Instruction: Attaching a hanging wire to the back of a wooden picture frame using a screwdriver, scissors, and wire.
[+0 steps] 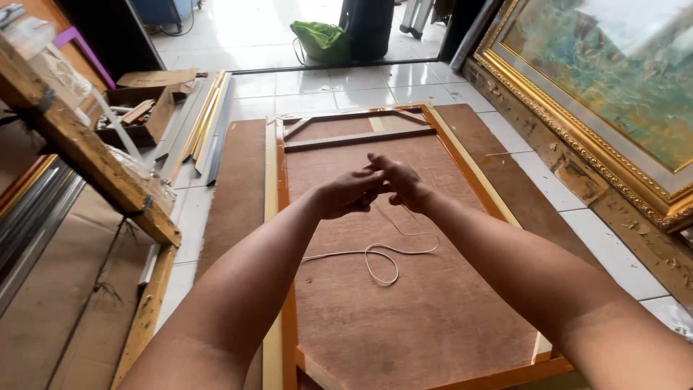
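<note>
My left hand (348, 193) and my right hand (399, 180) meet in mid-air, fingers pinched together on a thin white cord (380, 254). The cord hangs down from my fingers and lies in loose loops on the brown backing board (404, 310). That board fills a wooden picture frame (462, 162) lying face down on the floor below my hands. A wooden crossbar (357, 138) spans the frame near its far end.
A large gold-framed painting (606, 87) leans along the right. A wooden workbench edge (86, 155) juts in at left, with frame mouldings (206, 123) and a box of scraps (141, 115) beyond. A green bag (321, 40) sits by the doorway on white tiles.
</note>
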